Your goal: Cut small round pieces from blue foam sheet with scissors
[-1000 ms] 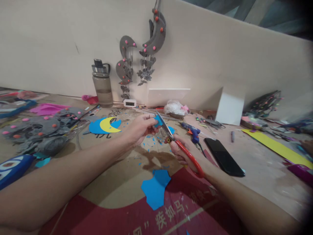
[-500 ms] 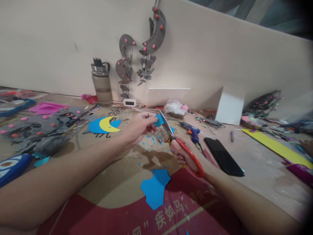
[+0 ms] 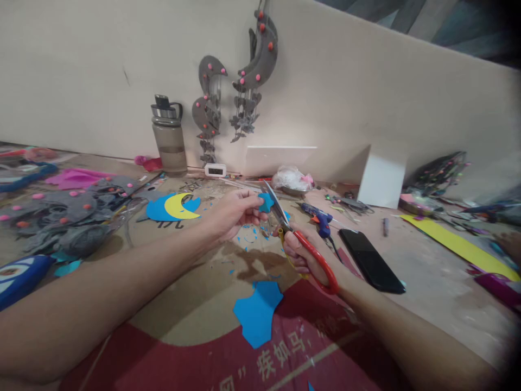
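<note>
Between thumb and fingers, my left hand (image 3: 240, 213) pinches a small blue paper piece (image 3: 266, 202) with pointed edges. My right hand (image 3: 303, 251) grips red-handled scissors (image 3: 315, 260), whose blades point up and away, close against the right side of that piece. Whether the blades touch the paper I cannot tell. Tiny blue scraps lie on the cardboard below the hands. Nearer to me rests a larger blue paper offcut (image 3: 259, 314) with an uneven outline. Left of my left hand, a yellow crescent (image 3: 179, 207) lies on blue paper (image 3: 157, 209).
A blue glue gun (image 3: 323, 221) and a black phone (image 3: 371, 260) lie right of my right hand. At the back stand a water bottle (image 3: 169, 138) and a small clock (image 3: 215, 170). Grey felt pieces (image 3: 77, 214) crowd the left. A yellow strip (image 3: 456, 245) lies far right.
The blue piece in my left hand has turned slightly and shifted a little right, showing more of its pointed outline. The scissors in my right hand stay nearly in place.
</note>
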A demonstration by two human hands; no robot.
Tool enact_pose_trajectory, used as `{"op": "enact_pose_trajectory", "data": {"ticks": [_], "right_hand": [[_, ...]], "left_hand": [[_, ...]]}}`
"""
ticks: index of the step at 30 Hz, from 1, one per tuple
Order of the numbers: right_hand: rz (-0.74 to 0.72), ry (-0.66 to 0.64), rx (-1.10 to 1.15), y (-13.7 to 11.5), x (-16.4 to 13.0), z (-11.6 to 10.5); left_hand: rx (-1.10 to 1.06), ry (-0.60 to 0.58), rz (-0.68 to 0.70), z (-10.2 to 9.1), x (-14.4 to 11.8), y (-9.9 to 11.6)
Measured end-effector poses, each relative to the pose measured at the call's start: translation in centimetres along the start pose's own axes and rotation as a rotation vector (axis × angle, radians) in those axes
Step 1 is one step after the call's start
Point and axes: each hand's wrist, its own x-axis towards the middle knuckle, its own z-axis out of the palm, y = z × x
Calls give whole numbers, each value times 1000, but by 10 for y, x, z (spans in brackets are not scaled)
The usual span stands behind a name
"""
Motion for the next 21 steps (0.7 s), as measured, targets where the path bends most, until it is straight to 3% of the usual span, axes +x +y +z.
{"op": "enact_pose_trajectory", "data": {"ticks": [10, 21], "right_hand": [[-61, -64, 31, 6, 2, -4], [-46, -16, 39, 2, -1, 0]], "left_hand": [[69, 61, 70, -1, 1, -1], [65, 58, 69, 3, -1, 1]]}}
